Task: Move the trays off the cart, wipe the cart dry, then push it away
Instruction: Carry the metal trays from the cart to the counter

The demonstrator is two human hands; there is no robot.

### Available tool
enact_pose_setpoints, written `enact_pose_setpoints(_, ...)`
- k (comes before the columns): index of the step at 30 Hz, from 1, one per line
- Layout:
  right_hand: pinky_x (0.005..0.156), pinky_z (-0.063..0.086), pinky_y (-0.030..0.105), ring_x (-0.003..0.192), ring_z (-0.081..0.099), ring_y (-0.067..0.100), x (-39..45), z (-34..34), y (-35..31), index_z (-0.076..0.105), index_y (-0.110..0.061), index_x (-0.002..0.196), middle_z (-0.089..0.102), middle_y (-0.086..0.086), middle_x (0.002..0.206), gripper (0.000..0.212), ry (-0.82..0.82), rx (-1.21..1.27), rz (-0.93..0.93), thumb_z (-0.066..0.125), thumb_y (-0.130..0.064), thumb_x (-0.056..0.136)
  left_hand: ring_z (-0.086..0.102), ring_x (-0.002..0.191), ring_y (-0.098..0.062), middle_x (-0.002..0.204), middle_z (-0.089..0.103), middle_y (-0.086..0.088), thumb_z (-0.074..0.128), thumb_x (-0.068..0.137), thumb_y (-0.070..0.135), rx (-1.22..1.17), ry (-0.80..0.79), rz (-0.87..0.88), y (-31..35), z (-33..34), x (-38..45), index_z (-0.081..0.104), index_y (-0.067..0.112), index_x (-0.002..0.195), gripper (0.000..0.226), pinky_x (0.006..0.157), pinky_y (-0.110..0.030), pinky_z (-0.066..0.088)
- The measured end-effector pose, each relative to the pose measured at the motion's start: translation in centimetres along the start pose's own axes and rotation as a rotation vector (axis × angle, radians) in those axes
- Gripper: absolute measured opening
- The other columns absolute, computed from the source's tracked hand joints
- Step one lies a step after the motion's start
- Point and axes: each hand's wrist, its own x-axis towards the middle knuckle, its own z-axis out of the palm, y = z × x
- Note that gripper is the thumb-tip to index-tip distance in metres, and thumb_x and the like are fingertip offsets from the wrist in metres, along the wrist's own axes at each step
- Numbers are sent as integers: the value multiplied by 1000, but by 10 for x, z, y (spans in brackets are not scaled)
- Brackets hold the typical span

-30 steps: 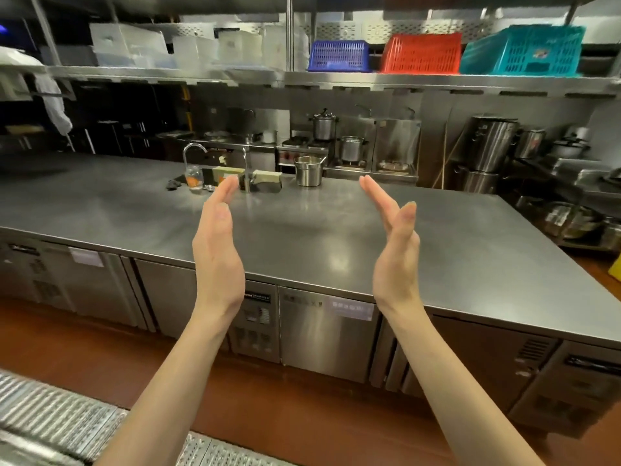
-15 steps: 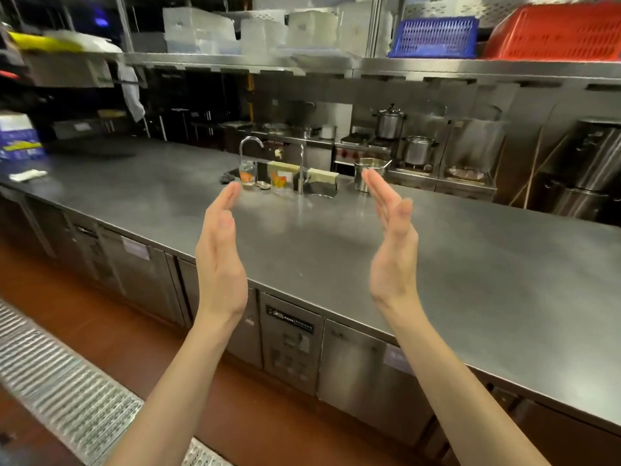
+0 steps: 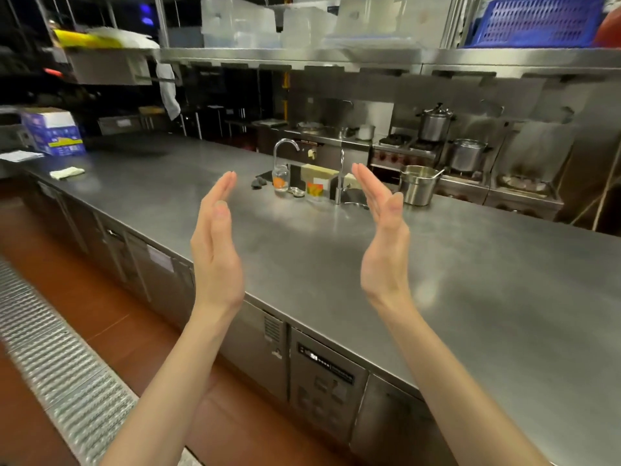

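While both forearms are raised over the steel counter, the left hand and right hand are held flat, fingers straight and together, palms facing each other, well apart, nothing gripped. No cart or trays can be seen in this view, so their location cannot be told. Between the fingertips, at 12 o'clock, a curved tap, a small glass jar and a sink are seen. A steel pot is set at 1 o'clock, just beside the right fingertips in view. At 10 o'clock a folded cloth lies on the counter, with a blue box behind it. A blue basket is shelved at 2 o'clock. A floor grate runs at 8 o'clock.
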Motion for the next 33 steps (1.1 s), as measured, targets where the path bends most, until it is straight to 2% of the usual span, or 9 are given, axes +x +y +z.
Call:
enact_pose_setpoints(2,127,24,29,148,38,1,19,20,19,50,-16,153,52,-10,156,73,-34,23,5,12,-57,106,44,149,-9,157,53,1,29,107,46,29,18,-1,-18,-8,18,47,13,154,61,127,-41,30)
enact_pose_setpoints(5,128,23,35,149,39,3,43,53,50,49,-16,153,51,-10,156,88,-95,51,-11,11,-74,100,45,148,-8,156,53,2,29,106,46,68,60,-11,-43,-22,43,48,16,152,59,126,-35,31)
enact_pose_setpoints(7,129,23,41,149,39,5,61,77,72,49,-17,153,51,-9,156,93,-130,81,-9,11,-79,96,45,148,-8,155,54,1,30,105,46,96,105,-9,-60,-32,61,49,17,151,57,125,-32,32)
enact_pose_setpoints(11,128,22,48,150,38,6,99,125,111,48,-19,154,50,-8,157,92,-203,164,-5,10,-79,96,45,148,-10,155,55,2,31,107,45,184,194,20,-92,-55,97,50,17,151,56,127,-40,31)
enact_pose_setpoints(15,128,23,45,150,37,4,136,178,142,47,-19,155,49,-11,158,91,-319,245,11,11,-79,96,44,149,-11,155,55,4,31,107,46,272,293,38,-115,-78,136,52,24,149,52,128,-46,29)
enact_pose_setpoints(21,129,22,42,150,37,3,171,256,172,46,-21,155,49,-12,157,89,-483,421,40,10,-78,96,46,147,-7,155,55,5,27,112,37,445,420,47,-129,-109,173,48,16,154,52,125,-35,33)
enact_pose_setpoints(27,128,26,40,148,41,6,167,339,182,48,-18,154,52,-6,156,95,-634,600,76,13,-82,94,47,146,-6,155,55,6,27,114,33,680,591,48,-130,-158,173,49,17,154,48,124,-33,35)
enact_pose_setpoints(31,128,26,44,148,40,4,144,399,170,48,-29,153,50,-13,156,86,-758,683,119,11,-80,95,48,145,-10,151,58,4,27,113,35,807,719,40,-115,-203,160,53,14,150,51,124,-36,35)
enact_pose_setpoints(33,128,26,45,149,39,3,126,430,160,46,-24,155,49,-13,158,84,-839,726,105,10,-74,98,48,145,-8,151,58,6,26,113,34,848,779,38,-105,-227,150,53,13,150,51,124,-34,34)
